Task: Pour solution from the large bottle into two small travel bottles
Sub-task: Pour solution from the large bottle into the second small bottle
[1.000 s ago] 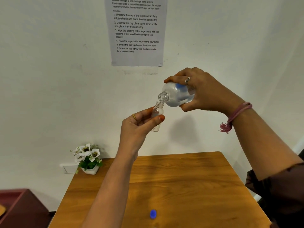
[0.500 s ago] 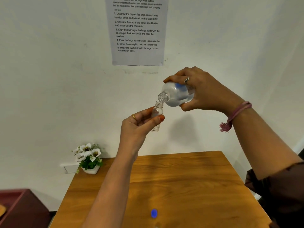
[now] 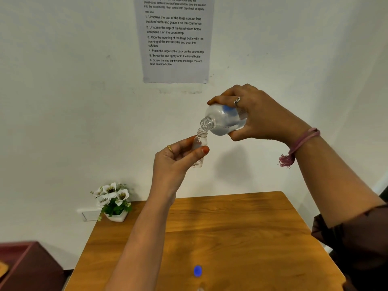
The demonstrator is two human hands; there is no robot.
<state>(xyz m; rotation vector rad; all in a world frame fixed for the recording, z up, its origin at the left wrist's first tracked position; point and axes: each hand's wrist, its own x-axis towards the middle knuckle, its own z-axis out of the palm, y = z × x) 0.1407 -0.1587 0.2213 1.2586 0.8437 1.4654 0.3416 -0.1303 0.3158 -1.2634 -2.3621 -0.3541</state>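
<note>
Head view: left hand (image 3: 172, 162) fingers (image 3: 195, 152) pinch the small travel bottle (image 3: 199, 149) upright, mouth up. Right hand (image 3: 258, 116) fingers wrap the large bottle (image 3: 222, 120), its long axis tilted down-left, its neck just above and right of the small mouth. Both are held well above the table (image 3: 241, 227). Judgement: the pour depends on mouth-to-mouth alignment.

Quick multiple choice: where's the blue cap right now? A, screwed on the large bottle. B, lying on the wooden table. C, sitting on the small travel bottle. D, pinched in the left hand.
B: the blue cap lies on the wooden table, while the large bottle and the small travel bottle both show open necks.
</note>
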